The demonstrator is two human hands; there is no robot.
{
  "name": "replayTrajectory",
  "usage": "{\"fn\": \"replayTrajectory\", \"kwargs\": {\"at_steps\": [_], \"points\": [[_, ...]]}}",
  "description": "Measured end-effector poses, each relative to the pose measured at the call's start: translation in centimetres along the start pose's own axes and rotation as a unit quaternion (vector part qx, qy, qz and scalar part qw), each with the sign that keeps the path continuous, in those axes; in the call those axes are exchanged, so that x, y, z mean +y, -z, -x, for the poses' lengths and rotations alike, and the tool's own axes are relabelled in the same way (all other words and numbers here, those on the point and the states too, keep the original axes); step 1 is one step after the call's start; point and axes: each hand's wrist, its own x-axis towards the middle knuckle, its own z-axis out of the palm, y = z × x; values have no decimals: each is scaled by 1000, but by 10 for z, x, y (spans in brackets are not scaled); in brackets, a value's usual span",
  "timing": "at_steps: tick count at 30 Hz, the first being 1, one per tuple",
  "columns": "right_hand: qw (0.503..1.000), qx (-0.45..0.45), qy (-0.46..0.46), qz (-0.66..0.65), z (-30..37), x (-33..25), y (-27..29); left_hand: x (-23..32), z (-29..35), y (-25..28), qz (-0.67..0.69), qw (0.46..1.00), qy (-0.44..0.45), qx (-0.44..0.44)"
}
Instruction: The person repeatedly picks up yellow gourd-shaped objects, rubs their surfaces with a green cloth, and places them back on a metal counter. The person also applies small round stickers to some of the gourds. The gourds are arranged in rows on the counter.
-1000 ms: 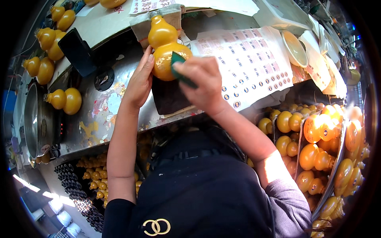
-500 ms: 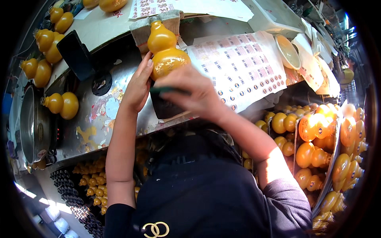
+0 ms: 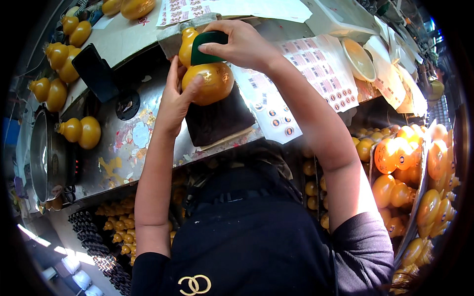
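Observation:
A glossy amber gourd-shaped bottle (image 3: 213, 86) lies tilted with its neck pointing away from me, its neck end by a cloth-covered rest (image 3: 170, 43) and its round base over a dark pad (image 3: 217, 121). Around the left side of the lower bulb curls my left hand (image 3: 174, 104), its thumb across the front. My right hand (image 3: 244, 45) grips a flat dark-green scraper (image 3: 208, 48), which lies against the upper bulb and the waist. The scraper hides part of the upper bulb, and the right fingertips are partly out of sight behind it.
Printed label sheets (image 3: 316, 64) spread to the right, beside a round bowl (image 3: 359, 59). A dark phone (image 3: 95, 74) stands at the left, near another gourd bottle (image 3: 81, 132) and a metal pan (image 3: 43, 153). Crates of gourd bottles (image 3: 395, 190) stand at lower right.
My right hand has carried the scraper up from the lower bulb to the waist and upper bulb. My left thumb has come round onto the front of the lower bulb.

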Motion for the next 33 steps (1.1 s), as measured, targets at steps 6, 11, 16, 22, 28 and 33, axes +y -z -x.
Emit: {"fn": "replayTrajectory", "kwargs": {"at_steps": [6, 11, 16, 22, 28, 33], "points": [[940, 253, -103, -204, 48, -8, -16, -9, -14, -6, -39, 997, -22, 59], [953, 213, -115, -179, 85, 6, -41, -11, -13, -15, -41, 994, -33, 98], [948, 219, -149, -174, 86, 15, -35, -11, -15, -18, 18, 993, -25, 118], [921, 253, -159, -251, 83, 3, -27, -14, -16, -15, 32, 992, -33, 115], [937, 257, -143, -187, 87, 16, -44, -14, -15, -16, 27, 993, -33, 113], [927, 313, -163, -130, 92, 21, -39, -17, -10, -3, 37, 997, -10, 67]]}}
